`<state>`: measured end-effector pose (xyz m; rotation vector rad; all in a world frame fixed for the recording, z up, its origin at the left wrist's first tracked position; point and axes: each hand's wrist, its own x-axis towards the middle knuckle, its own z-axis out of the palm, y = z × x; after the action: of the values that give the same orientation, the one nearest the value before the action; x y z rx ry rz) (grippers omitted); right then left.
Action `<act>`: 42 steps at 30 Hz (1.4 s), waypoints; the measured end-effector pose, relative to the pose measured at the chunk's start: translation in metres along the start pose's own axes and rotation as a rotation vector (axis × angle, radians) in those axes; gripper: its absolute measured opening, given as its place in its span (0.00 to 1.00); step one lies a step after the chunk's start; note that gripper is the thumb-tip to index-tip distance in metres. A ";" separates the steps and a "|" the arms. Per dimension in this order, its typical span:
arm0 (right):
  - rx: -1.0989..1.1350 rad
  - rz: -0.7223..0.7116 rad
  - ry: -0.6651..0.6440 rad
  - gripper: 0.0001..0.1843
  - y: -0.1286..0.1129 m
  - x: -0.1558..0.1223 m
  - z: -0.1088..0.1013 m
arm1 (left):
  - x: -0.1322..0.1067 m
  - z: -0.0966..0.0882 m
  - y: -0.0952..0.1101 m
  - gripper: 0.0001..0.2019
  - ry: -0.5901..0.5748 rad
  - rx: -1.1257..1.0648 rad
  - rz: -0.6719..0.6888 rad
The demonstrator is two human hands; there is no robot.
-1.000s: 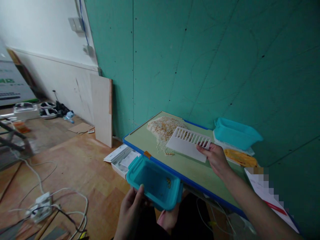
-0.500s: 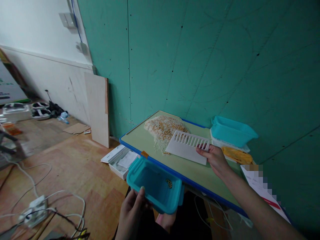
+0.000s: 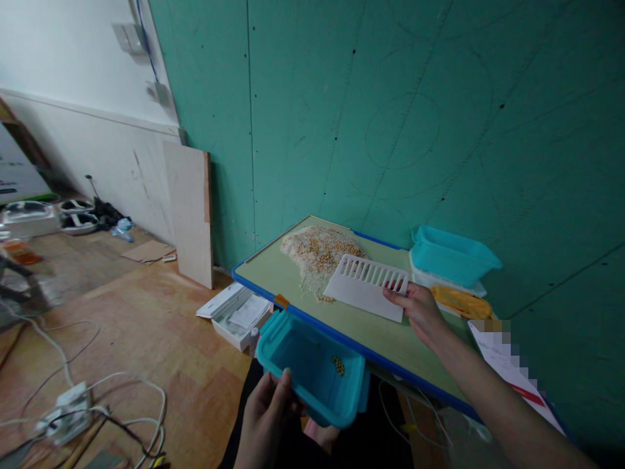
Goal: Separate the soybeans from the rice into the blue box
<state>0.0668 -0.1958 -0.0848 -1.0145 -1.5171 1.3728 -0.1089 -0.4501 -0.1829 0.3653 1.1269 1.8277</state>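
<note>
My left hand [image 3: 266,423] grips the near rim of a teal plastic box [image 3: 312,368], held just below the table's blue front edge. A few yellow beans [image 3: 337,365] lie inside it. My right hand [image 3: 420,311] pinches the right end of a white slotted scraper [image 3: 367,286], which rests tilted on the green tabletop [image 3: 303,286]. The scraper's far edge touches a heap of mixed rice and yellow beans [image 3: 319,251] at the table's back left.
A second teal box [image 3: 452,255] sits on a white tray at the back right, beside a yellow object [image 3: 461,303] and papers [image 3: 510,371]. The green wall is close behind. On the floor lie a white carton [image 3: 234,312], cables and a power strip [image 3: 63,413]. A board [image 3: 188,212] leans on the wall.
The teal box in my left hand has shifted slightly right and lower, nearer the table edge. The scraper and right hand have barely moved; the view has panned a little.
</note>
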 end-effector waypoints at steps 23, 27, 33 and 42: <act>-0.008 0.036 -0.074 0.22 -0.012 -0.012 0.016 | 0.002 0.002 -0.005 0.16 0.017 -0.011 0.037; -0.013 0.031 -0.097 0.22 -0.008 -0.012 0.013 | 0.004 -0.002 -0.009 0.17 0.025 0.005 0.026; -0.020 0.048 -0.038 0.22 -0.007 -0.018 0.001 | 0.003 -0.003 -0.008 0.16 0.025 0.012 0.036; 0.007 0.061 -0.067 0.19 -0.011 -0.028 -0.003 | 0.000 -0.001 -0.002 0.16 0.021 0.000 0.013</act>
<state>0.0784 -0.2223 -0.0752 -1.0275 -1.5405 1.4671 -0.1081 -0.4499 -0.1850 0.3550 1.1409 1.8464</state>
